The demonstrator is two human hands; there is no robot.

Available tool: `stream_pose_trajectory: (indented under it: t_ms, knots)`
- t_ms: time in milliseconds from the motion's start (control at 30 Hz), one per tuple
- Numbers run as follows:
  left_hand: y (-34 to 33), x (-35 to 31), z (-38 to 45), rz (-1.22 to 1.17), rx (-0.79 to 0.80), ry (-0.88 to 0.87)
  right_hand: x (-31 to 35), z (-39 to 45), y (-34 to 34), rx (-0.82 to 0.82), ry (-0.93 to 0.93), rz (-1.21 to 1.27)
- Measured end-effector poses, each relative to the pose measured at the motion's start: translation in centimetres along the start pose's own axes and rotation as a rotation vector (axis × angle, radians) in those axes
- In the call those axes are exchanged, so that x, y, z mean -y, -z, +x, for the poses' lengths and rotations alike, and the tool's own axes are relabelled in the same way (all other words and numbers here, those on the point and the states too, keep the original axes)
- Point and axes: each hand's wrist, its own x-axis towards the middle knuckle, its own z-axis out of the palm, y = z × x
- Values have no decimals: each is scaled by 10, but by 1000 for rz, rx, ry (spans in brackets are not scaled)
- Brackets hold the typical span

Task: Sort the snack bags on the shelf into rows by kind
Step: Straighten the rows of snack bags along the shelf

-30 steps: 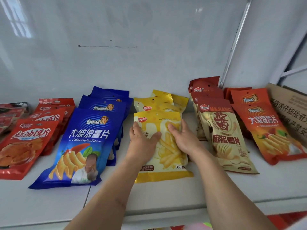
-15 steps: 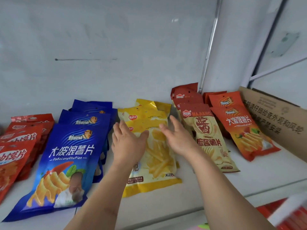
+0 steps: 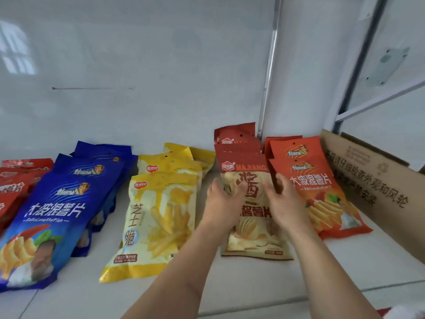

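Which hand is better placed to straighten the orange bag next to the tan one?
Probably the right hand. It sits on the tan bag right at the orange bag's edge, while the left hand lies on the tan bag's far side, nearer the yellow bags.

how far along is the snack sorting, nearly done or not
Nearly done, it seems. The red bags, blue bags, yellow bags and orange bags each lie in their own overlapping row. In hand: the left hand and right hand rest on the front tan sauce-chip bag, apparently squaring that row. Left: perhaps only final straightening; the red row is partly out of view.
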Motion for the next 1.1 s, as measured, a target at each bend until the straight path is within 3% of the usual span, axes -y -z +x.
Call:
stream_pose_trajectory:
  t_ms: [133, 467, 633, 767, 1100]
  knots:
    - [-31, 15, 12, 26, -55, 78, -22, 0, -7, 149, -62, 62]
    - [-31, 2, 16, 59, -136, 86, -34, 29, -16, 256, -101, 65]
    - [-27, -7, 29, 1, -150, 66, -20, 61, -11, 298, -88, 236]
    - [-27, -12, 44, 64, -140, 60, -13, 77, -13, 277, -91, 266]
    - [-39, 11, 59, 267, -256, 58, -11, 81, -34, 193, -85, 45]
